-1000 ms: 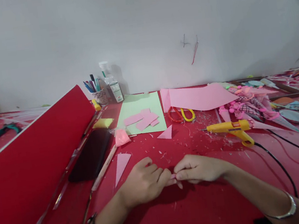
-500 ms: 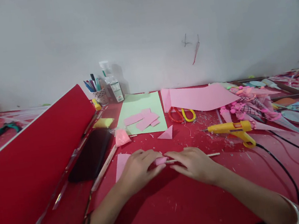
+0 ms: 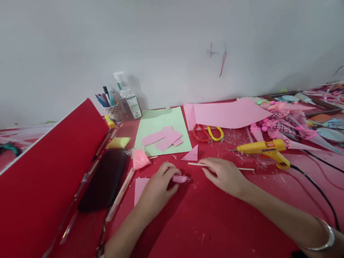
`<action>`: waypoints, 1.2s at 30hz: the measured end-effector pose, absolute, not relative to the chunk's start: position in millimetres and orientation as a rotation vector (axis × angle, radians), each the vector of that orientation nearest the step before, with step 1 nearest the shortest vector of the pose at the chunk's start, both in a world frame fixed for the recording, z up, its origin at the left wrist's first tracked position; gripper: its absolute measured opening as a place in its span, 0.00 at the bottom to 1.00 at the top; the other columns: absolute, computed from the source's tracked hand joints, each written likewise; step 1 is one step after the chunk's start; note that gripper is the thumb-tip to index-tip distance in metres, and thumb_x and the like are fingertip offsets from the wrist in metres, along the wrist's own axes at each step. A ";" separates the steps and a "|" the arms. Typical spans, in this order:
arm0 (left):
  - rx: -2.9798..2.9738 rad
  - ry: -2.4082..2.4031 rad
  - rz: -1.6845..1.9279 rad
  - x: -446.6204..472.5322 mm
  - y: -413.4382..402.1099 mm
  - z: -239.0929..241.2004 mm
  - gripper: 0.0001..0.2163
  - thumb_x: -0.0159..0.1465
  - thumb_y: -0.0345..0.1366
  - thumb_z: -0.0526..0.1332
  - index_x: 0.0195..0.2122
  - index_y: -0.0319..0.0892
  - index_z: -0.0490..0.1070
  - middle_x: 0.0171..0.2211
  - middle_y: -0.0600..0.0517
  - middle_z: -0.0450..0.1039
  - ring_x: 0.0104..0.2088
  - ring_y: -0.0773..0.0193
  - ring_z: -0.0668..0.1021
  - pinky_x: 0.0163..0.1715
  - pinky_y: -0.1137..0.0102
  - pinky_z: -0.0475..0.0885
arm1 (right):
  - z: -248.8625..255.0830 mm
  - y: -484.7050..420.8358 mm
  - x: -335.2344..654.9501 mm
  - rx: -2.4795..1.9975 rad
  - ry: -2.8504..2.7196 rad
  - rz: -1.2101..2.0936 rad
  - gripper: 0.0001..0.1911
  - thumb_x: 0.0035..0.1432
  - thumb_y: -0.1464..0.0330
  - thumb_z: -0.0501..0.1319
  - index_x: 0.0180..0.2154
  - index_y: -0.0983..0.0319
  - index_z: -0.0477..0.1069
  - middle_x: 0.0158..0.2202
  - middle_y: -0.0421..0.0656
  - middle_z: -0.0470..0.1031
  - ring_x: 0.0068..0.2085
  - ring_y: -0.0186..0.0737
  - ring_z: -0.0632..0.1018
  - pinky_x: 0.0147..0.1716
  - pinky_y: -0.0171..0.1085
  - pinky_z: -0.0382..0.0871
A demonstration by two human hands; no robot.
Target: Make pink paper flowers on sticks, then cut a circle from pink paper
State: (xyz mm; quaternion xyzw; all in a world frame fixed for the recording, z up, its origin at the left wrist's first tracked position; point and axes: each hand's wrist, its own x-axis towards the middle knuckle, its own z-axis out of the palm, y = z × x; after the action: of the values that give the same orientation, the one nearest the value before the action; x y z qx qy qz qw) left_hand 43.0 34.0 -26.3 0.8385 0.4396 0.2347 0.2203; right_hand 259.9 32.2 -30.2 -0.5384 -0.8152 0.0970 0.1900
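Observation:
Between the fingers of my left hand is a small rolled tube of pink paper, lying low over the red tabletop. My right hand is closed around a thin wooden stick, whose pale ends show on both sides of the hand. Tube and stick are apart. A folded pink paper triangle lies just beyond both hands. Under my left wrist a pink paper sheet is partly covered. Cut pink paper pieces rest on a pale green sheet.
To the right lies a yellow glue gun with a black cord. Scissors sit partly under a large pink sheet. At left are a dark phone, a red board and a pen cup. Pink paper cones pile at right.
The stick has come away from the pink roll. My right hand moved slightly right with the stick, now tilted; my left hand shifted slightly, keeping the roll.

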 end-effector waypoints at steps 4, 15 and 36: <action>2.212 1.202 0.729 45.1 31.2 -20.4 0.04 0.59 0.33 0.53 0.35 0.43 0.65 0.36 0.52 0.65 0.36 0.65 0.70 0.36 0.71 0.66 | -31.9 33.7 257.4 -1.540 -2.277 0.281 0.13 0.56 0.70 0.49 0.43 0.60 0.65 0.40 0.42 0.73 0.39 0.40 0.74 0.38 0.36 0.65; 2.195 1.159 0.669 44.1 31.3 -17.8 0.11 0.62 0.35 0.47 0.39 0.44 0.68 0.37 0.51 0.73 0.37 0.63 0.73 0.36 0.70 0.65 | -25.1 44.1 244.1 -1.664 -2.316 -0.034 0.20 0.56 0.70 0.49 0.52 0.57 0.55 0.46 0.47 0.63 0.35 0.40 0.74 0.25 0.34 0.66; 2.179 1.430 0.885 41.4 30.1 -15.1 0.14 0.64 0.37 0.43 0.35 0.41 0.66 0.35 0.50 0.66 0.37 0.63 0.70 0.39 0.68 0.63 | -25.1 56.2 236.0 -1.654 -2.257 0.002 0.11 0.58 0.64 0.50 0.41 0.59 0.65 0.42 0.43 0.64 0.31 0.36 0.73 0.28 0.33 0.63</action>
State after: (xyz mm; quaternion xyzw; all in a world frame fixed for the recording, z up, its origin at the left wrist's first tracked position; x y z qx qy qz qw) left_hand 41.4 30.1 -15.1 0.7768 0.5097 0.3154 0.1933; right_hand 236.0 56.2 -25.1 -0.5826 -0.7946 0.0005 0.1708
